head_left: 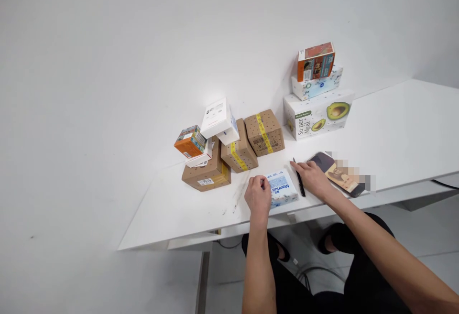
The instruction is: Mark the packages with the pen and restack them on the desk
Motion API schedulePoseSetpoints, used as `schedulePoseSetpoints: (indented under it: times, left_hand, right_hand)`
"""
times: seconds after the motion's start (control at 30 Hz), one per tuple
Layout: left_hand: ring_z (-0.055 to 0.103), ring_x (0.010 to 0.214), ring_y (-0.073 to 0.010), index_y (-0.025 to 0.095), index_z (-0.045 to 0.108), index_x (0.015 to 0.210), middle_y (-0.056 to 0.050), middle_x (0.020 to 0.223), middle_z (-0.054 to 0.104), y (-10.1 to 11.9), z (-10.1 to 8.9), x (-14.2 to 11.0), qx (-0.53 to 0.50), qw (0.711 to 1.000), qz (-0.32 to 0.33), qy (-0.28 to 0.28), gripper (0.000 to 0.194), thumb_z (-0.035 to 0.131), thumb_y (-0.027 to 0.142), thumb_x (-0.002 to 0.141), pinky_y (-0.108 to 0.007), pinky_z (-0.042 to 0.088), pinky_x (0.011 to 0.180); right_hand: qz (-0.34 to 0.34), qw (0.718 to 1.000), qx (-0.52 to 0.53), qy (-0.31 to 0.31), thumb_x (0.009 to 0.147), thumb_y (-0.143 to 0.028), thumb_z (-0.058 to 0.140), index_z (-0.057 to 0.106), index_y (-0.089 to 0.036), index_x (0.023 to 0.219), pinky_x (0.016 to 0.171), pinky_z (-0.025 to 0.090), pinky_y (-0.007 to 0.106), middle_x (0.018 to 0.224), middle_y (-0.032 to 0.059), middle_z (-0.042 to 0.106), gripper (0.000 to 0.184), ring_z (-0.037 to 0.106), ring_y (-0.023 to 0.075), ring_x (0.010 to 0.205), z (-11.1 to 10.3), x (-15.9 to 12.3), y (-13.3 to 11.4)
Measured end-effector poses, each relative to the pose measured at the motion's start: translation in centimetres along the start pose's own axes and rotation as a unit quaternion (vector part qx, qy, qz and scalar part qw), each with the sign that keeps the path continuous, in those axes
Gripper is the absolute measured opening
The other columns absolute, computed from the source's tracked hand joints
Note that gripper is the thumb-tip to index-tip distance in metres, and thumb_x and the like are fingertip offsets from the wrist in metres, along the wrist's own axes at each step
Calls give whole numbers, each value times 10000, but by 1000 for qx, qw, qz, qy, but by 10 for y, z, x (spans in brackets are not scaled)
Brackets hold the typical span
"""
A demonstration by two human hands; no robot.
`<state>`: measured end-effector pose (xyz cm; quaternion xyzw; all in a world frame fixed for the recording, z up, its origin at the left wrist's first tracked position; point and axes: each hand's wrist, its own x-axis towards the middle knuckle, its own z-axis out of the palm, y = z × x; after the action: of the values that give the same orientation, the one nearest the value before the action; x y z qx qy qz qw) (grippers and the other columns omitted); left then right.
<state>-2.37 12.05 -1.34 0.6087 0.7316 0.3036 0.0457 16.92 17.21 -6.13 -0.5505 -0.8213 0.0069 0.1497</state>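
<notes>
My left hand (258,195) is curled into a fist, resting at the left edge of a flat white and blue box (282,189) marked "Manhua". Nothing shows between its fingers. To the right of that box, my right hand (314,178) reaches over a black pen (300,185), its fingertips closed around the pen's upper part. The pen's lower end points toward the table's front edge. Just right of this hand lies a phone (337,173) with a lit screen, partly covered by blurred blocks.
Brown cartons with yellow tape (265,133) stand at the back; smaller white boxes (215,117) and an orange box (190,142) sit on the left ones. Further right, an avocado-printed box (319,113) carries a floral box (317,86) and another orange box (315,63). Behind the white table (398,127) is a wall.
</notes>
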Motion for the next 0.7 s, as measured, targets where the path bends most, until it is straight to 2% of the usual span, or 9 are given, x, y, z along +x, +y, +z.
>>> schedulePoseSetpoints:
  times: [0.07,0.17,0.23,0.27,0.33,0.43,0.53,0.63,0.7]
  left_hand:
    - [578,774,-145,230,630,811,0,830,614,0,-1,0,-2,1000,-1,-1,127,517,189,852,-251,377,686]
    - [577,773,-142,232,632,820,0,832,617,0,0,0,-6,1000,-1,-1,123,521,191,853,-252,382,695]
    - [576,770,-142,232,632,821,-1,825,614,0,1,0,-4,1000,1,4,124,520,191,856,-251,383,697]
    - [575,770,-143,231,631,821,-3,822,612,0,2,0,-1,1000,3,7,124,520,189,856,-251,383,695]
    - [573,773,-146,230,627,820,-5,818,609,0,4,0,4,1000,7,15,124,518,183,856,-252,380,691]
    - [572,778,-148,231,622,820,-3,826,609,0,6,-1,6,1000,5,24,124,513,184,857,-254,377,690]
    - [573,773,-145,232,618,813,3,825,609,-1,8,-1,5,1000,-2,28,120,513,194,858,-253,378,692]
    - [573,776,-146,232,618,815,4,819,606,-1,8,-2,4,999,-5,31,118,514,197,859,-251,381,691]
    - [572,776,-147,233,619,821,2,822,605,-1,8,-2,5,999,-6,31,119,513,196,859,-252,381,688]
  right_hand:
    - [22,999,10,23,862,-82,352,463,-122,1377,854,410,401,1160,177,627,529,533,277,946,-8,-7,7]
    - [144,988,-7,57,878,-376,451,417,-185,1402,830,415,497,1308,213,510,559,478,372,1078,-16,-26,26]
    - [229,972,-15,42,799,-569,519,411,-219,1396,812,409,537,1345,229,456,701,444,422,1121,-17,-40,40]
    - [253,967,-15,26,772,-615,529,413,-224,1391,818,405,541,1344,225,454,741,438,428,1131,-17,-46,46]
    - [260,965,-11,7,778,-632,506,437,-219,1370,851,394,527,1318,198,485,725,438,408,1139,-14,-53,53]
    - [248,969,-16,18,831,-585,452,507,-201,1300,878,387,507,1271,167,535,609,449,371,1121,-11,-54,54]
    - [251,968,-14,26,829,-545,474,539,-189,1278,859,400,511,1241,170,564,576,468,374,1095,-12,-52,51]
    - [259,965,23,37,796,-525,529,536,-212,1303,825,426,524,1211,162,602,596,498,385,1081,-17,-53,50]
    - [268,958,76,73,758,-543,570,572,-215,1271,805,456,503,1148,146,646,609,545,368,1041,-23,-58,49]
